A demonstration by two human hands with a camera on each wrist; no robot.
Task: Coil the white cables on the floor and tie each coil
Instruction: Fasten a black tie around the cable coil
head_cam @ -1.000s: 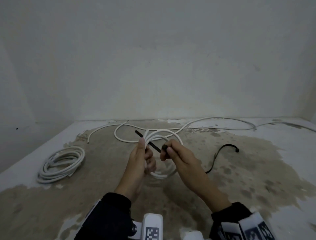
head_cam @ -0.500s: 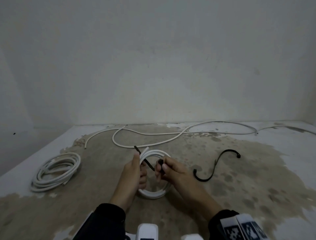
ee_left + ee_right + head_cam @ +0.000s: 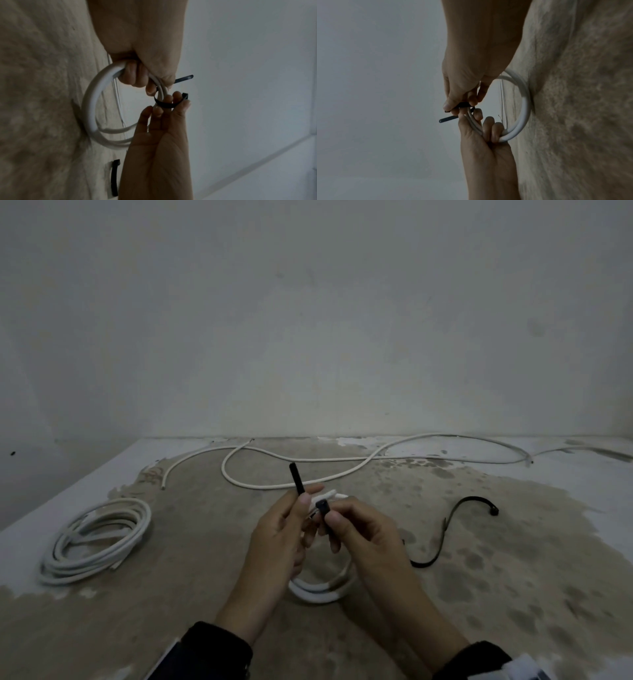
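You're tying the small white cable coil (image 3: 320,594), held just above the floor: left hand (image 3: 279,537) grips coil and tie tail, right hand (image 3: 359,534) pinches the black cable tie (image 3: 165,104) head. Next, thread the tail through.

Black plastic cable tie (image 3: 297,485): its free tail now stands steeper than a second ago — pinched nearer its head.
Right hand (image 3: 356,529): closer to left hand (image 3: 279,537) — fingertips almost meeting.

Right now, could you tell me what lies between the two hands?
In the head view, the black cable tie and the held coil's top bridge left hand and right hand.
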